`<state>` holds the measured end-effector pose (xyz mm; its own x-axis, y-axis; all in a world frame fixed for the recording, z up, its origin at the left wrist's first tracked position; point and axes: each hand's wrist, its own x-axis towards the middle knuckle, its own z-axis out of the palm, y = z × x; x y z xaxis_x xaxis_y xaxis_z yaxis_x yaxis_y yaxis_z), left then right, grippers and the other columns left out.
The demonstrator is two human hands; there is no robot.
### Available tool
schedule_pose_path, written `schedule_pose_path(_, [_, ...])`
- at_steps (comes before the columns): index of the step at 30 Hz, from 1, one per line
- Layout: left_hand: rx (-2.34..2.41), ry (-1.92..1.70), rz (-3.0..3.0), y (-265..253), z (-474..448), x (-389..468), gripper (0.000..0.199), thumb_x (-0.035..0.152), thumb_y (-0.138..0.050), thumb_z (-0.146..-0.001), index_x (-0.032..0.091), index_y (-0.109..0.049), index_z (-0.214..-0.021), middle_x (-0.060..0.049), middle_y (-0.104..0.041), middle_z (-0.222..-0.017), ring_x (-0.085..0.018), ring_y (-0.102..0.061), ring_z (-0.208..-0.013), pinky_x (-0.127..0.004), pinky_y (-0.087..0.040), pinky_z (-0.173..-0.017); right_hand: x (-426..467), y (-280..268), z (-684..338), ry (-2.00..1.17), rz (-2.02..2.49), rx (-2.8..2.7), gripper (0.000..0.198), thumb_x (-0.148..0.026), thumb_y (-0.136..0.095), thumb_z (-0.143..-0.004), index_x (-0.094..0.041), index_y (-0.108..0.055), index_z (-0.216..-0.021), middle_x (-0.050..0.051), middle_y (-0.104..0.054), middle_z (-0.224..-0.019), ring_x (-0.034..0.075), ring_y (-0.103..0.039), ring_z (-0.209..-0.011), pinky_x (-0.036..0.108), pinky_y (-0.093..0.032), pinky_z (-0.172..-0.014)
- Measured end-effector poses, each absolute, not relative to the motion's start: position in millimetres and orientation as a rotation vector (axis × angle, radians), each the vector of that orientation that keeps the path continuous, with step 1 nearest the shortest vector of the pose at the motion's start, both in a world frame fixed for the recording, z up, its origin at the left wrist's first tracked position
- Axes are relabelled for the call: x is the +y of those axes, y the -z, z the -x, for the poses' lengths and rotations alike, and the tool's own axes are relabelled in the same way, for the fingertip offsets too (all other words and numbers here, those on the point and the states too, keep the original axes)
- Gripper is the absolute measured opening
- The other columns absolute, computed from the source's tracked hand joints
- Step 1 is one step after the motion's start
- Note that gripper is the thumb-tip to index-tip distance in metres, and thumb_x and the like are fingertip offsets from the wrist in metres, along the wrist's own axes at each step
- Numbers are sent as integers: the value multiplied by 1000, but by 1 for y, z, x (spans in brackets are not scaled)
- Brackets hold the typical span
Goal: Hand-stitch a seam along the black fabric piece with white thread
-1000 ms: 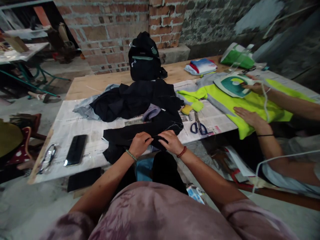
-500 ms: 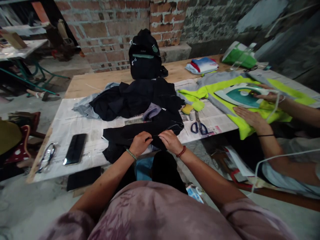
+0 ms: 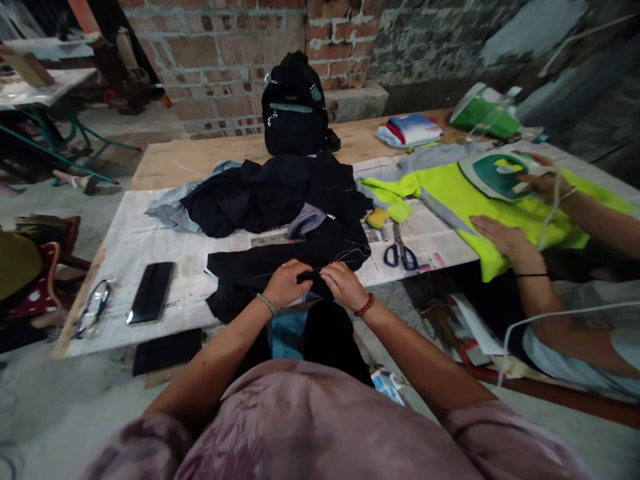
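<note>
A black garment (image 3: 260, 260) lies along the table's front edge, with thin white thread (image 3: 350, 253) loose on its right part. My left hand (image 3: 289, 283) pinches the fabric at the near edge, thumb against fingers. Close beside it, my right hand (image 3: 344, 283) is closed on the same cloth; whether a needle is between the fingers is too small to tell. A fold of the cloth spans the short gap between both hands. Dark blue-handled scissors (image 3: 400, 255) rest to the right of my right hand, points away from me.
Newspaper (image 3: 135, 233) covers the table; a phone (image 3: 151, 292) and glasses (image 3: 95, 307) lie left. A black backpack (image 3: 295, 110) stands behind. On the right, a co-worker's hands press a yellow-grey garment (image 3: 445, 187) with an iron (image 3: 500, 175), its cord (image 3: 550, 207) hanging down.
My left hand's fingers have spread a little and shifted along the cloth, still pinching it; my right hand stays close by. The co-worker's iron has moved away from the table's front edge and turned.
</note>
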<state>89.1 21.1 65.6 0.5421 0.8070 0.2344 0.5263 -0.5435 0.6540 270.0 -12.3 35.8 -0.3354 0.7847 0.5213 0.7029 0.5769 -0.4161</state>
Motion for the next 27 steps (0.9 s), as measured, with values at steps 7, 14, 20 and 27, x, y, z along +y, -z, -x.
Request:
schedule_pose_path(7, [1058,-854,-2284,-42,-101,16,12,19,-54,-76,19,-66,-80,-2,-62,-73,-12,-56,-70,-25,-46,-69,-14,-31,-271,-183,1196,-2135,18,-21,-37,-86,-18,-55,-87,7,-56,-80,17,-49,-79,32,-40,-74])
schedule_pose_path(14, [1079,-894,-2330,-26,-98,14,15,22,-52,-78,21,-66,-84,-2,-63,-76,-11,-57,-71,-25,-45,-70,-15,-23,-269,-225,1225,-2153,18,-22,-39,-85,-18,-56,-88,7,-57,-81,18,-50,-80,33,-41,-75])
schedule_pose_path(20, [1034,-963,-2281,-3,-89,18,14,23,-53,-78,19,-66,-81,-3,-62,-74,-11,-56,-71,-25,-44,-70,-13,-18,-273,-463,1246,-1898,20,-23,-39,-85,-18,-58,-92,5,-58,-84,14,-54,-80,29,-44,-73])
schedule_pose_path(27, [1012,-966,-2215,9,-84,21,13,25,-55,-77,20,-67,-77,-2,-63,-70,-10,-57,-67,-25,-44,-67,3,-30,-293,-628,1398,-1626,38,-20,-37,-82,-20,-43,-120,-1,-58,-72,10,-56,-63,26,-46,-66])
